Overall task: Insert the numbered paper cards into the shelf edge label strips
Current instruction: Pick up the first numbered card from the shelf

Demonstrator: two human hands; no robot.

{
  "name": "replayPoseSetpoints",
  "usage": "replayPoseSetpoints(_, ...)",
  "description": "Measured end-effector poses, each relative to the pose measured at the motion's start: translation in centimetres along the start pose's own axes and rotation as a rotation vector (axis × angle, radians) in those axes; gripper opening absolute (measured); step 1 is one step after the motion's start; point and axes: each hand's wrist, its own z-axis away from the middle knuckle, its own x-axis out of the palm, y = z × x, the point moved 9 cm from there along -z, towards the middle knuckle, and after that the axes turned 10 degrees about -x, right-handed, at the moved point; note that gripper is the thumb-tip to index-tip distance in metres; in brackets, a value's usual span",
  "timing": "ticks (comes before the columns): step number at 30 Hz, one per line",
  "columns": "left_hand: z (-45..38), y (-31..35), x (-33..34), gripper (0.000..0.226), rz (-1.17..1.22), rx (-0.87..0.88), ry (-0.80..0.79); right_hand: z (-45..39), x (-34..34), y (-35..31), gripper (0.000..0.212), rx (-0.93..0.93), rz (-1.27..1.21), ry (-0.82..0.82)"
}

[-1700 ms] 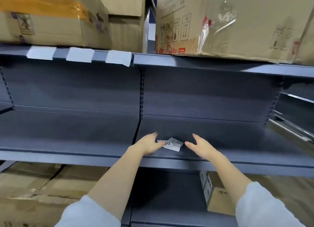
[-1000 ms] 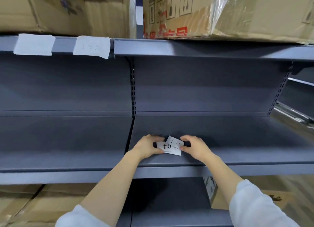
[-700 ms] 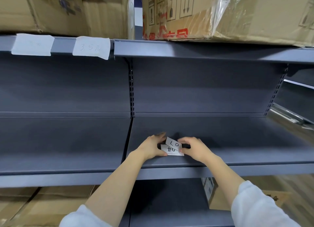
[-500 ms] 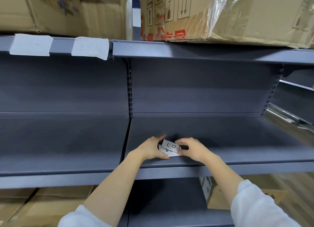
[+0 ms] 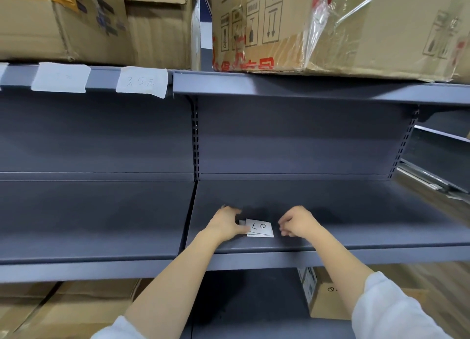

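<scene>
— Two hands, were they both on the cards?

— Only one. The left hand (image 5: 225, 227) lay on the grey middle shelf (image 5: 356, 211), its thumb and fingers curled onto the left edge of a small stack of paper cards (image 5: 259, 228), pinching it there. The right hand (image 5: 296, 223) sat just beside the stack at its three o'clock, fingers loosely curled, holding nothing and not touching the paper.

— Where was the stack, and what did it show?

— Flat on the shelf between the hands, near the front edge. The top card carried handwritten marks that read like "L O" from this side. How many cards lay under it could not be told.

— And further out?

— Bare forearms ran back to white sleeves (image 5: 396, 310) at six o'clock. At eleven o'clock, the upper shelf's label strip (image 5: 101, 78) held two white cards side by side: a card marked "3.5" (image 5: 141, 82) and, to its left, a card with faint writing (image 5: 60, 77) too pale to read. The strip right of the upright (image 5: 305, 87) was plain grey. Cardboard boxes (image 5: 330, 26) stood on the top shelf at twelve o'clock, one partly wrapped in clear plastic. More cartons (image 5: 71, 310) sat below at seven o'clock.
</scene>
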Motion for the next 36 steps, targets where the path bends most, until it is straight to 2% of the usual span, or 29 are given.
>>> replayPoseSetpoints(1,-0.2,-0.1,-0.4,0.018,0.012,-0.042,0.047,-0.1,0.0,0.4,0.020,0.060,-0.056,0.004)
replayPoseSetpoints(4,-0.9,-1.0,-0.6,0.033,0.028,-0.205,0.108,-0.3,0.4,0.7,0.008,0.131,-0.142,-0.009)
replayPoseSetpoints(6,-1.1,-1.1,-0.5,0.033,0.056,-0.281,0.103,-0.4,0.4,0.6,0.019,0.141,-0.146,-0.011)
replayPoseSetpoints(9,-1.4,-0.6,0.9,0.023,0.193,-0.330,0.005,-0.2,1.0,0.6,0.028,0.206,-0.111,-0.001)
replayPoseSetpoints(11,-1.2,-0.4,1.0,0.024,0.204,-0.353,0.022,0.2,1.3,0.3,0.031,0.243,-0.078,0.014)
replayPoseSetpoints(16,-0.6,-0.1,0.9,0.032,0.244,-0.373,0.060,0.5,1.7,0.0,0.031,0.264,-0.088,0.068)
replayPoseSetpoints(23,-0.1,-0.2,1.0,0.032,0.266,-0.373,0.087,0.5,1.5,-0.2,0.029,0.230,-0.016,0.148)
replayPoseSetpoints(27,0.0,-0.3,0.6,0.031,0.281,-0.362,0.132,0.9,1.3,-0.2,0.026,0.244,-0.111,0.174)
replayPoseSetpoints(30,0.1,-0.5,0.4,0.027,0.294,-0.352,0.154,1.2,1.4,-0.1,0.021,0.253,-0.156,0.178)
replayPoseSetpoints(34,0.5,-0.6,0.6,0.009,0.316,-0.363,0.124,1.4,1.4,-0.2,0.029,0.242,-0.122,0.177)
replayPoseSetpoints(36,0.8,-0.5,0.5,0.020,0.300,-0.363,0.127,1.3,1.6,-0.1,0.028,0.251,-0.150,0.155)
